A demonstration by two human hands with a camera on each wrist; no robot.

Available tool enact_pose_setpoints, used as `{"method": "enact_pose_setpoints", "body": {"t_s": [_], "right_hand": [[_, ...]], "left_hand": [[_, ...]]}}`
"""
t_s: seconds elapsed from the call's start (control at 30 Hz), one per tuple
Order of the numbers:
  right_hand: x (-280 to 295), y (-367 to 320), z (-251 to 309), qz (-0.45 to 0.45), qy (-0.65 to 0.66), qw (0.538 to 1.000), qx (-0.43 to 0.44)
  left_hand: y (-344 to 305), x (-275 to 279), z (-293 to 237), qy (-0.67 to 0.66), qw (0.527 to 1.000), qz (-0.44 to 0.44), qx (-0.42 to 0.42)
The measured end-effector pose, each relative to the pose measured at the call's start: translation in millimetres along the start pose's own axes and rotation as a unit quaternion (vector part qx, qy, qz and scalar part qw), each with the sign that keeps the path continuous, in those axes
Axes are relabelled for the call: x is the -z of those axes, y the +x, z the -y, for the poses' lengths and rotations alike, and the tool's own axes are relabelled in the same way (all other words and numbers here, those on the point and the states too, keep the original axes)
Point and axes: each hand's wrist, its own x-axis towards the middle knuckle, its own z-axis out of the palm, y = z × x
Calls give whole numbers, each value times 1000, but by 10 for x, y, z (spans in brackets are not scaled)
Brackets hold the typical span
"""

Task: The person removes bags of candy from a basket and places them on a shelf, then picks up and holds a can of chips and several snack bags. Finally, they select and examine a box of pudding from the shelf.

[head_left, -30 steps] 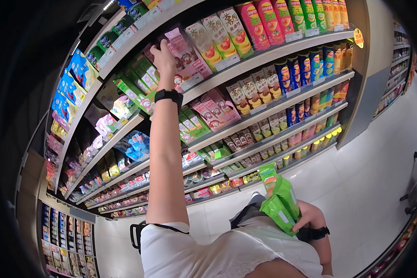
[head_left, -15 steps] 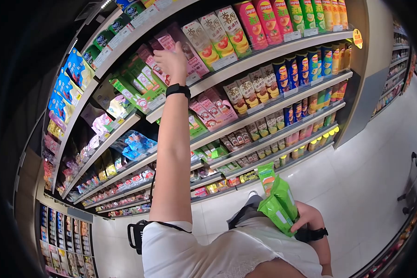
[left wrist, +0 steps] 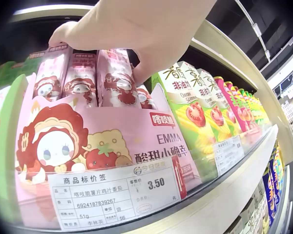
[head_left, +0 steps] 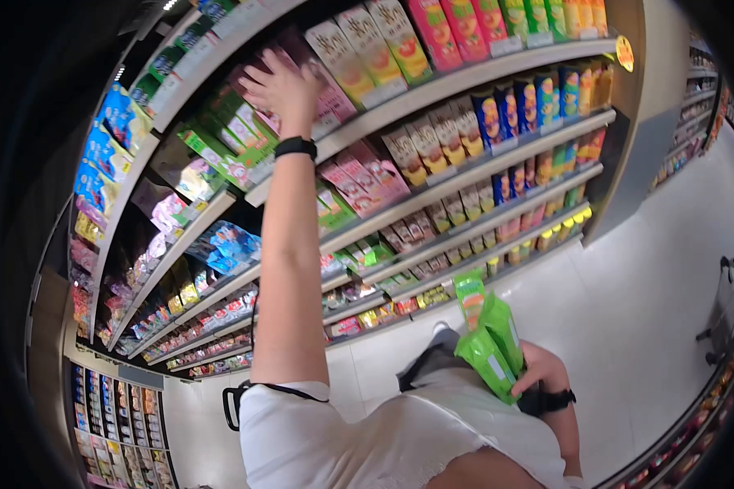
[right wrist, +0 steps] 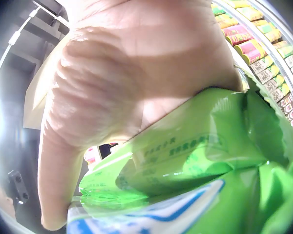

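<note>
Left hand (head_left: 284,88): your fingers are spread wide, thumb well away from the rest, nothing gripped that the head view shows. From the left wrist, the same hand arches over the tops of upright pink packs (left wrist: 80,80); whether the fingertips touch them, you cannot tell.

Right hand (head_left: 538,371): your fingers are closed around green packs (head_left: 491,354), thumb lying along the near side, the bundle held low in front of your body. One upright green-and-orange pack (head_left: 470,297) shows at its far end. Most of the fingers are hidden behind the wrappers.

The pink packs stand in a row inside a pink display box (left wrist: 107,129), its front printed with a red-hooded character. A price label (left wrist: 117,195) reading 3.50 sits before it on the shelf edge.

Farther out: a green box (left wrist: 7,126) just beside the pink one; on its other side, tall white-and-green cartons (head_left: 371,49), then pink canisters (head_left: 465,34). Dark wristband (head_left: 295,147) on your left wrist, white shirt (head_left: 367,440) below, pale floor (head_left: 579,301) beyond the right hand.
</note>
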Motion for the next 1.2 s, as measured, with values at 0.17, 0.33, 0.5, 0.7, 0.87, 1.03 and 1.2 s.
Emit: {"method": "enact_pose_setpoints", "body": {"t_s": [0.17,0.33,0.5,0.7,0.87,1.03,1.2], "right_hand": [[10,-48,-85,-28,47,998,20],[278,52,-534,-69,50,992,94],[144,134,-355,-83,121,982,115],[184,187,-494,-116,132,980,93],[155,260,-503,-167,148,964,143],[11,386,-369,-198,142,947,208],[36,342,-430,-197,125,958,164]], "left_hand": [[-278,123,-81,-9,993,-104,-63],[-1035,1067,-228,-507,822,250,-68],[-2386,2278,-420,-489,457,741,-57],[-3347,2787,-592,-544,360,757,35],[-3518,2964,-642,-665,350,627,205],[-3560,2705,-511,-618,327,580,418],[-3684,2502,-387,-575,473,519,420]]}}
